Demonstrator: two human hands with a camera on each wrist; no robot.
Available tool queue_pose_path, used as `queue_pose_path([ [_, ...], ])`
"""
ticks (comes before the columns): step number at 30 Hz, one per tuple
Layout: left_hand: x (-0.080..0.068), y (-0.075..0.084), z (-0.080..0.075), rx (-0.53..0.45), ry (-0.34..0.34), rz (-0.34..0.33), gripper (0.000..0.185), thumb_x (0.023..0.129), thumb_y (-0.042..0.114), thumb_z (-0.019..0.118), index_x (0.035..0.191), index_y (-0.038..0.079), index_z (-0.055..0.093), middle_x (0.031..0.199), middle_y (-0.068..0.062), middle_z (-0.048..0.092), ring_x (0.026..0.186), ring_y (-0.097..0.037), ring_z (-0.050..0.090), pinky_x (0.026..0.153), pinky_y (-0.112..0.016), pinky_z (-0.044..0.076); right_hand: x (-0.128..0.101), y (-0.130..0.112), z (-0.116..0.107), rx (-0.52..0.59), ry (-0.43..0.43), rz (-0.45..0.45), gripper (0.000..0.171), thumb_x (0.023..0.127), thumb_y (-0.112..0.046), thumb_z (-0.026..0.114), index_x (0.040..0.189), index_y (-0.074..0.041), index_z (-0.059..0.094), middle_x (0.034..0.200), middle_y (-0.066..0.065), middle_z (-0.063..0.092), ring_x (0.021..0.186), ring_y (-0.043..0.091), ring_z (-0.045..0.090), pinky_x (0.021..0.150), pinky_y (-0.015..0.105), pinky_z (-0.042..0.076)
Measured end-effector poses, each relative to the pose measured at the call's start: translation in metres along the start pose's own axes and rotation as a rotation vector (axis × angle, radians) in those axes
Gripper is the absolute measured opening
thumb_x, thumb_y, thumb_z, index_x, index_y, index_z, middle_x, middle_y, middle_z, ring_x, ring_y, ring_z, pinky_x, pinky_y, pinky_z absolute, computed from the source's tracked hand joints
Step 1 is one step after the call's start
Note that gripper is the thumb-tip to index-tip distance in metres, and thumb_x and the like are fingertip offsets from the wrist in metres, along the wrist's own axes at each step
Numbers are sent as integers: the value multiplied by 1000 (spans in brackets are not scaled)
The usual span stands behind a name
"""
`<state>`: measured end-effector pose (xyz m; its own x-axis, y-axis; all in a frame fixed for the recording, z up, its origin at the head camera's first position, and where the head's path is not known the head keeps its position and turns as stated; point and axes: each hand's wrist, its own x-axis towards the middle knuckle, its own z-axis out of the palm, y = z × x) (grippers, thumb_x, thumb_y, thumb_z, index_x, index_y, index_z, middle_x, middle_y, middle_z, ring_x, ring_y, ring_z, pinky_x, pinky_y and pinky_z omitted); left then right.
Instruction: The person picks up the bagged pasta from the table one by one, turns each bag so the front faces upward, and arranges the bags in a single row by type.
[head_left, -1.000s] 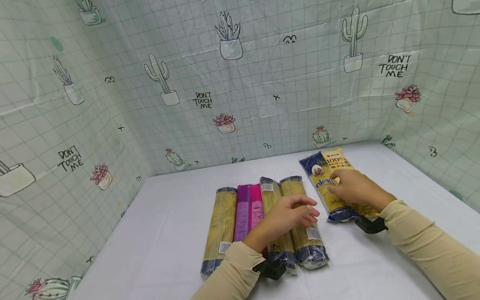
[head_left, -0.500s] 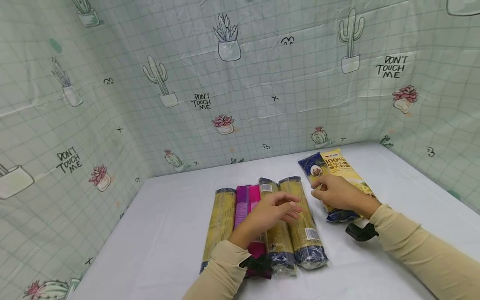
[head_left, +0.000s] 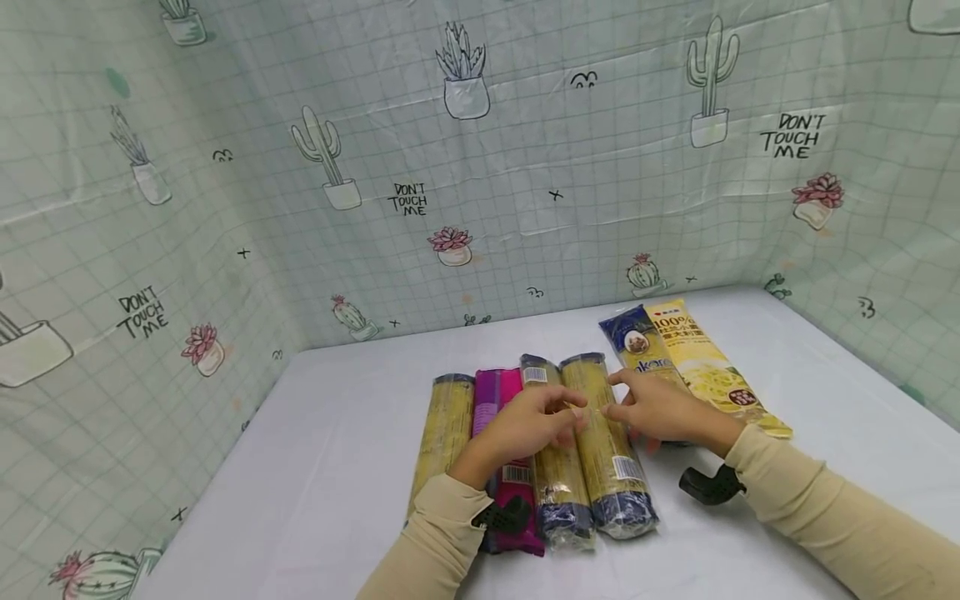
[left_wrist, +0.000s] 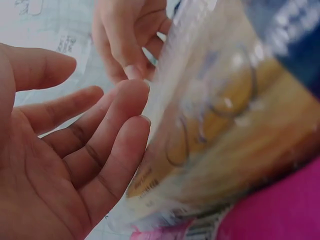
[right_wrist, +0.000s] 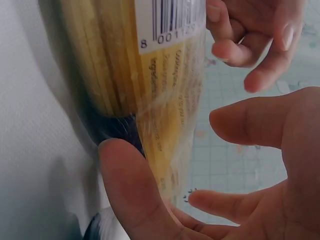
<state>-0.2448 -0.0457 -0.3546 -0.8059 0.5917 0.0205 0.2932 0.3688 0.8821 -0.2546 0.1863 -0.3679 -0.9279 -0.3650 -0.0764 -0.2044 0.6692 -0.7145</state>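
Note:
Four long noodle packs lie side by side: a yellow one (head_left: pixel 444 429), a magenta one (head_left: pixel 497 398), and two more yellow ones (head_left: pixel 557 475) (head_left: pixel 611 454). My left hand (head_left: pixel 534 421) hovers over the third pack with its fingers relaxed, and its fingertips (left_wrist: pixel 127 107) are close to the wrapper (left_wrist: pixel 225 140). My right hand (head_left: pixel 654 408) is at the right side of the fourth pack. Its thumb (right_wrist: pixel 127 185) touches the wrapper (right_wrist: pixel 145 65) and its fingers are spread. Neither hand grips anything.
A blue pack (head_left: pixel 636 343) and a yellow pack (head_left: pixel 708 371) lie to the right of the row. The white table (head_left: pixel 337 450) is walled in by cactus-print sheets (head_left: pixel 450 167) at the back and on both sides.
My right hand left the blue and yellow packs on the right and moved left to the fourth pack. My left hand drew back slightly over the third pack.

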Motion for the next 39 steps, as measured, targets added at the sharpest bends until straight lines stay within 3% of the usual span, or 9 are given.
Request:
queue_pose_path([
  [8,2,-4,0,28,-36,-11,31,105,17,53,130,1,62,97,-7,73,73,-17,68,69,-28,57,0,3,8,67,-10,23,70,99,-28,64,149,8,31,90,12,67,47,25,62,46,40,54],
  [16,4,-6,0,23,-49,-23,31,105,16,54,131,2,61,95,-5,71,74,-16,68,70,-27,57,-1,2,12,83,-44,18,93,94,-40,70,154,8,17,62,12,61,40,22,58,42,41,53],
  [23,3,-8,0,18,-54,-20,31,105,14,52,132,0,61,97,-6,72,75,-15,68,70,-27,56,1,4,15,171,-56,35,96,92,-30,74,154,6,10,81,14,66,50,24,63,43,41,53],
  [28,3,-8,0,11,-49,-30,30,106,13,51,132,1,61,98,-6,72,76,-15,68,71,-27,56,3,5,16,266,-70,37,98,91,-21,75,154,7,6,81,15,68,60,25,66,46,40,53],
  [32,3,-9,0,11,-48,-35,30,106,14,52,131,2,61,98,-6,72,76,-15,68,70,-27,57,3,4,14,325,-88,51,90,90,-19,75,152,8,14,86,16,68,67,27,68,52,42,56],
  [39,3,-10,0,18,-47,-40,30,106,15,52,131,2,62,99,-6,73,76,-15,68,71,-28,57,6,7,14,266,-82,88,87,91,-25,74,149,13,22,87,14,68,67,25,68,57,41,57],
])
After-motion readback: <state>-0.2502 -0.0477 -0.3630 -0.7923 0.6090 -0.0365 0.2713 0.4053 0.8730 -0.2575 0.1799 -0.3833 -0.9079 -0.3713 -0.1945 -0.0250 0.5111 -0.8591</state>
